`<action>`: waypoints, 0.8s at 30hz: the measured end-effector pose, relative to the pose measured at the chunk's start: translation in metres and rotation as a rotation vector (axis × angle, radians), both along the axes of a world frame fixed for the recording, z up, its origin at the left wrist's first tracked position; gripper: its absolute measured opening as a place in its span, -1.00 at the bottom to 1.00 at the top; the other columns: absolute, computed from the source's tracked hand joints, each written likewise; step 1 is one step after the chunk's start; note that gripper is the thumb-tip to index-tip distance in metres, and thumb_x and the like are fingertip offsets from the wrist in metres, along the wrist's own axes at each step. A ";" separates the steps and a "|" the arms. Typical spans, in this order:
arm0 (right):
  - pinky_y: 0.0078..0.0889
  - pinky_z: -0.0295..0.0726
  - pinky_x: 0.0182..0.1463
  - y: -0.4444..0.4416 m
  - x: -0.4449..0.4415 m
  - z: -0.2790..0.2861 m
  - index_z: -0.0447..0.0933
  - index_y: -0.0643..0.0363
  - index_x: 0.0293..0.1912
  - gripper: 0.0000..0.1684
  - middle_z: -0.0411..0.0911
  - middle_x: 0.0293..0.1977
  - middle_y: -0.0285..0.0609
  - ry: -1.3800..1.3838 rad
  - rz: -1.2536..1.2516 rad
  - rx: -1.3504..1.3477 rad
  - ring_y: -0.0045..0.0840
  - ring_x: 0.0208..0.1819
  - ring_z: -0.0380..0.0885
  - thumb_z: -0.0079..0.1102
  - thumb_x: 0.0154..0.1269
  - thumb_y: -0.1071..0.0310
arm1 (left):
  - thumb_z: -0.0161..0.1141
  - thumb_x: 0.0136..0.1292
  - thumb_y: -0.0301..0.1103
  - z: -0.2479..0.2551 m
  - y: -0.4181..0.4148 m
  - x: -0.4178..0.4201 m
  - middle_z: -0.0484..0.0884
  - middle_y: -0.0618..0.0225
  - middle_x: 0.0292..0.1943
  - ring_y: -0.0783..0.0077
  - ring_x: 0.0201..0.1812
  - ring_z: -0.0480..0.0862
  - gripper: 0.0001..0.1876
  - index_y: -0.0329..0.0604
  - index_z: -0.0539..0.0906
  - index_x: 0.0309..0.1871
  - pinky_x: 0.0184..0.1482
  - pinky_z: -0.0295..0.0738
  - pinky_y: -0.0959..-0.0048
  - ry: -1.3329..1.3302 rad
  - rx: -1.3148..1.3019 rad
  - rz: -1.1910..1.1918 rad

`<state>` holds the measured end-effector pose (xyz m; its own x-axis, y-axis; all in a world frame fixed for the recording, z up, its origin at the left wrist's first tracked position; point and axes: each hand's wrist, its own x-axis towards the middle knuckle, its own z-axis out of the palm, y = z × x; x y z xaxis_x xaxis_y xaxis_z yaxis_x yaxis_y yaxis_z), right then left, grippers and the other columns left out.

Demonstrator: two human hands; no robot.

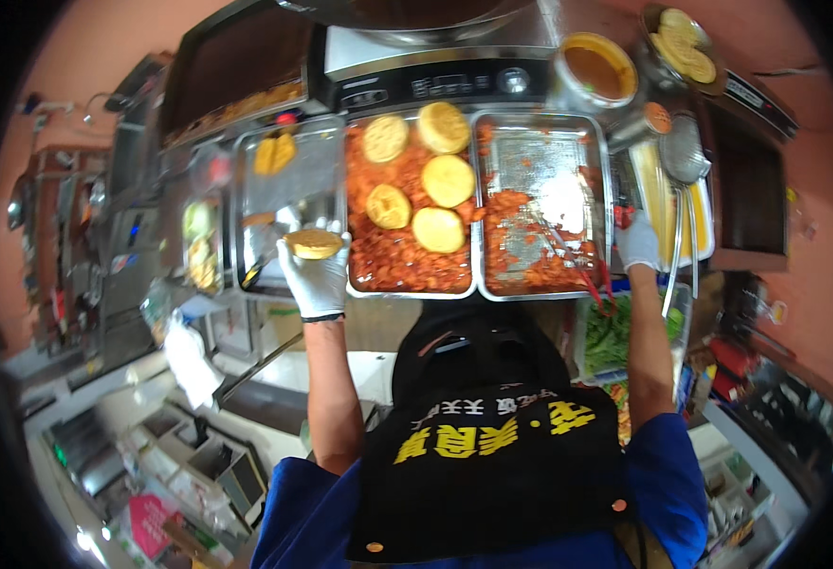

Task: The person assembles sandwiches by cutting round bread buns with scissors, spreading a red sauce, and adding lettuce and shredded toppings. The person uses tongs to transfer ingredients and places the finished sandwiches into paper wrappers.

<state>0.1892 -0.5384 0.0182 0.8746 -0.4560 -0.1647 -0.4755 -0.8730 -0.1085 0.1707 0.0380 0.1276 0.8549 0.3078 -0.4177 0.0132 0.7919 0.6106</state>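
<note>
My gloved left hand [317, 284] holds a round flat bread [314, 244] above the front right part of the left metal tray [240, 206]. My gloved right hand [637, 242] is just right of the right tray, its fingertips at a small red item [624, 215]; whether it grips that item I cannot tell. Several round breads [447, 181] lie on red, saucy chopped food [402, 274] in the middle tray [474, 281]. The right tray [484, 281] has scattered red food in it and tongs with red handles [590, 284] leaning over its front edge.
Behind the trays stand a cooker's control panel [452, 85] and a pot of brown sauce [596, 71]. More breads [683, 46] are in a bowl at the back right. A long-handled strainer [683, 151] lies right of my right hand. Green leaves [605, 334] fill a container below.
</note>
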 end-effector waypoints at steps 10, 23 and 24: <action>-0.06 0.68 -0.08 -0.046 -0.054 0.018 0.63 0.25 -0.16 -0.68 0.73 -0.23 0.06 -0.085 0.042 0.364 -0.10 -0.20 0.75 0.43 0.20 0.23 | 0.20 0.38 0.24 -0.030 -0.029 -0.069 0.50 0.04 0.09 -0.02 0.13 0.58 -0.32 -0.28 0.48 0.17 0.12 0.63 0.00 0.093 -0.256 0.293; -0.02 0.62 -0.05 0.188 -0.059 0.169 0.54 0.28 -0.10 -0.38 0.69 -0.26 0.17 0.378 0.621 0.762 0.05 -0.16 0.71 0.41 0.33 -0.15 | 0.25 0.37 0.14 0.000 -0.160 0.029 0.46 0.15 0.15 0.15 0.00 0.54 -0.41 -0.08 0.42 0.24 0.00 0.60 0.12 0.197 -0.631 -0.090; -0.07 0.62 -0.06 0.191 -0.059 0.168 0.55 0.29 -0.10 -0.31 0.68 -0.26 0.14 0.381 0.610 0.753 -0.01 -0.19 0.71 0.46 0.27 -0.22 | 0.25 0.37 0.14 0.003 -0.160 0.028 0.45 0.15 0.14 0.15 0.01 0.53 -0.41 -0.07 0.42 0.24 -0.02 0.62 0.14 0.192 -0.625 -0.108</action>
